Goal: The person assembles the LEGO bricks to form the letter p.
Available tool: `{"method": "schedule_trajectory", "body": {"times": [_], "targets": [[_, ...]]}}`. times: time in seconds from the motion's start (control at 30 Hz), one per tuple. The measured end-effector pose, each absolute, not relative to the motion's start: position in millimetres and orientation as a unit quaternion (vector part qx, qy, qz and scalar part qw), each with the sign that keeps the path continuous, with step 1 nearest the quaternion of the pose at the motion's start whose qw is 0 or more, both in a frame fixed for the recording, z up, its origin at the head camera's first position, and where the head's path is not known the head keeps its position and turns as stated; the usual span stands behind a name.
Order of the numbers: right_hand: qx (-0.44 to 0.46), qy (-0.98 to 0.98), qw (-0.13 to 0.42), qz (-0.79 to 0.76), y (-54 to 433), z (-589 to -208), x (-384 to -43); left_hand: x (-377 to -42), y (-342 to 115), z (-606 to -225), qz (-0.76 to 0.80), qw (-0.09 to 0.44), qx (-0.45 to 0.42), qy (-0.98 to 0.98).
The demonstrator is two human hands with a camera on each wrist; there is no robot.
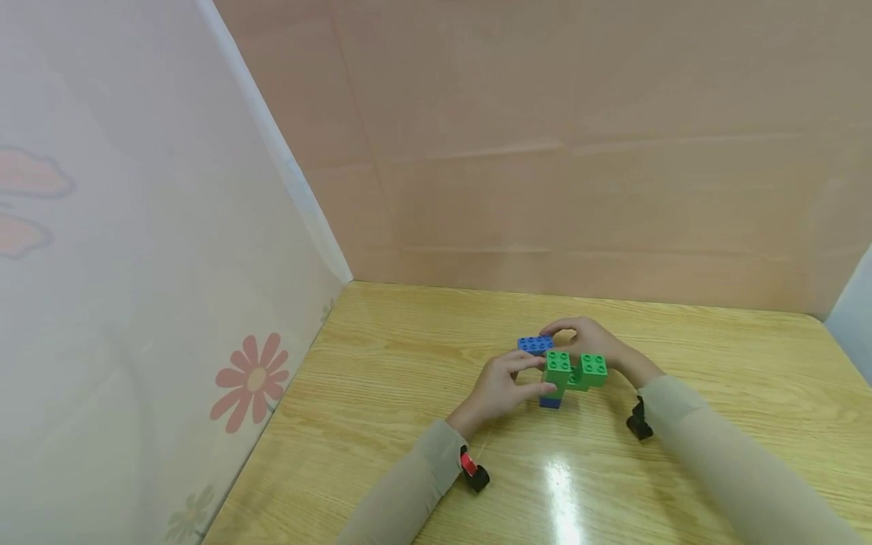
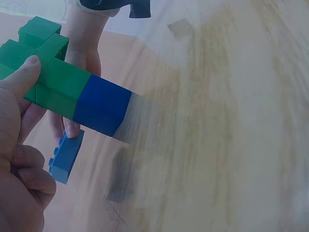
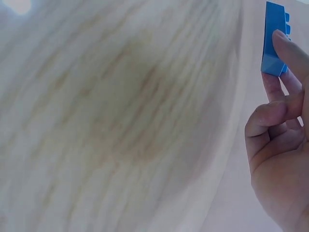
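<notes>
My left hand (image 1: 500,386) grips a build of stacked toy bricks (image 1: 557,375) between thumb and fingers. Green bricks (image 2: 60,84) make up most of it, with a side arm, and a dark blue brick (image 2: 102,105) forms its bottom end. Behind and to the right, my right hand (image 1: 589,344) pinches a loose blue brick (image 1: 535,345) at one end. In the right wrist view the thumb lies against that blue brick (image 3: 274,41), whose studs face right. The loose brick and the build are apart in the left wrist view.
Both hands are over a wood-grain table (image 1: 409,341). A brown-covered wall (image 1: 545,189) rises behind its back edge, and a pale wall with flower prints (image 1: 255,378) stands at the left. Black straps (image 1: 639,421) hang at the wrists.
</notes>
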State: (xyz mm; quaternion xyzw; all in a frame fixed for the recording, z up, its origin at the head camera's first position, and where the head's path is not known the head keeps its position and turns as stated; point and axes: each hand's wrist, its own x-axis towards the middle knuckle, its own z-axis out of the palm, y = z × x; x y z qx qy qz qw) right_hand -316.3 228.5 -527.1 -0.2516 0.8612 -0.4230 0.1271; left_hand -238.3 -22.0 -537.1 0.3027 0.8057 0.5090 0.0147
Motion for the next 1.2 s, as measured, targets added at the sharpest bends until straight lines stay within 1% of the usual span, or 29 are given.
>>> {"method": "schedule_trajectory", "body": {"times": [0.2, 0.33, 0.6, 0.9, 1.2], "targets": [[-0.239, 0.87, 0.109, -0.417, 233.1, -521.4, -313.2, -238.1, -22.5, -537.2, 0.505, 0.014, 0.309, 0.806], [-0.225, 0.876, 0.107, -0.413, 235.3, -516.1, -311.7, -237.9, -22.3, -537.1, 0.509, 0.017, 0.306, 0.805], [-0.226, 0.888, 0.081, -0.392, 243.0, -504.1, -310.0, -240.0, -20.7, -537.8, 0.531, 0.022, 0.3, 0.792], [-0.234, 0.896, 0.038, -0.375, 250.5, -489.3, -304.8, -241.2, -20.8, -540.9, 0.523, 0.01, 0.308, 0.795], [-0.239, 0.898, 0.024, -0.369, 255.4, -470.8, -294.5, -240.6, -21.3, -541.5, 0.524, 0.011, 0.309, 0.794]]}}
